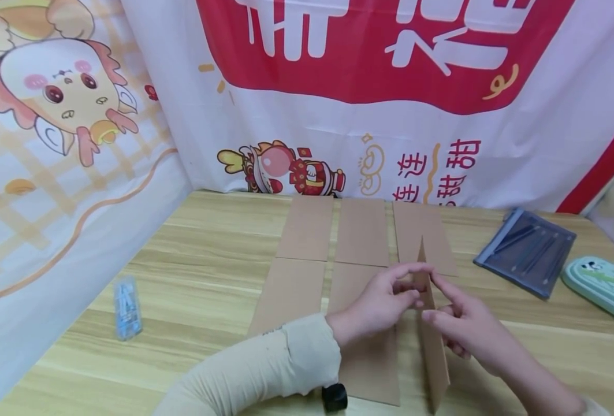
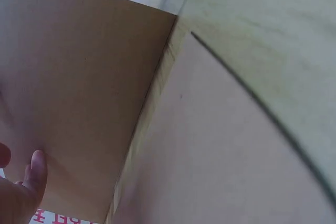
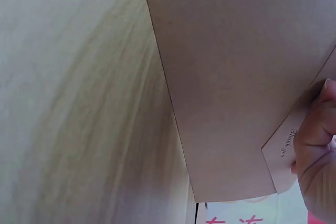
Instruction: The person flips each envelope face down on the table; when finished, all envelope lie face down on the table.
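Observation:
A brown kraft envelope (image 1: 434, 358) stands upright on its long edge, seen almost edge-on in the head view. My left hand (image 1: 382, 300) holds it from the left, index finger at the upper edge and thumb by its face. From the other side my right hand (image 1: 470, 329) grips the same upper edge. The right wrist view shows the pointed flap (image 3: 286, 156), printed "Thank you", beside the right hand's fingers. Close to the left forearm lies a flat envelope (image 1: 369, 370), partly hidden under the left hand; another flat envelope (image 1: 293, 294) is left of it.
Three more flat envelopes form a back row, including a middle one (image 1: 362, 231). To the right lie a dark mesh pouch (image 1: 527, 251) with pens and a mint pencil case (image 1: 605, 289). A small light-blue plastic item (image 1: 127, 308) lies left on the wooden table (image 1: 203, 271).

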A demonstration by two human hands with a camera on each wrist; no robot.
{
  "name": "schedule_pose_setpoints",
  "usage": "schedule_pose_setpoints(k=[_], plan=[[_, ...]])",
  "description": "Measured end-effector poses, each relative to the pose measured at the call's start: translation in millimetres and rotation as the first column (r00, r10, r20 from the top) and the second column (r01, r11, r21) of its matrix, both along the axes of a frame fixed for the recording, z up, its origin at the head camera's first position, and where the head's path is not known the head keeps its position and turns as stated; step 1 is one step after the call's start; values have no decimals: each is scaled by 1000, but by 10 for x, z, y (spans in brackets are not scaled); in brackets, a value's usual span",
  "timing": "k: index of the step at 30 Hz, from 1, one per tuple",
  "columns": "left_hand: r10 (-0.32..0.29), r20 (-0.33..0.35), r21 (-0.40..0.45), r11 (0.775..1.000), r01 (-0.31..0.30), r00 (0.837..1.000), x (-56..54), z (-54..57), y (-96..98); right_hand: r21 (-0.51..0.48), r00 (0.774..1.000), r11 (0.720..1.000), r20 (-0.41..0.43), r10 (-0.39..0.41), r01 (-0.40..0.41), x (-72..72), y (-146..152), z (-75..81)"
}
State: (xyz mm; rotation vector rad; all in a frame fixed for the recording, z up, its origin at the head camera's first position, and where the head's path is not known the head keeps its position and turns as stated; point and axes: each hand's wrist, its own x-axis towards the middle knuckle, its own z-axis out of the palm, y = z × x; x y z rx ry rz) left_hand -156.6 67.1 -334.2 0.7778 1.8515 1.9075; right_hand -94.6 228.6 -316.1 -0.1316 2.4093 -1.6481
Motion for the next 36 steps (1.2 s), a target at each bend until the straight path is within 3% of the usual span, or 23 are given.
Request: schedule_pose_setpoints(k=[10,15,21,26,30,33,36], plan=[[-37,129,134,991,20,991,38,0,32,-4,999,1000,42,28,-27,-16,15,36],[-53,145,172,985,28,988,65,-4,68,7,999,1000,45,30,-30,-17,53,66],[-79,102,213,975,55,992,73,14,83,0,1000,1000,16,15,-15,-8,176,81],[-81,41,205,976,71,996,77,70,71,-95,999,995,-49,-23,18,-12,250,62],[-24,14,169,985,22,1000,61,157,6,-276,993,961,-121,-10,-24,-23,275,-4],[64,9,162,985,-65,998,34,211,-80,-412,982,908,-187,1,-79,-32,306,-64],[173,25,176,969,-174,985,-6,227,-164,-507,968,849,-251,23,-151,-44,353,-111]])
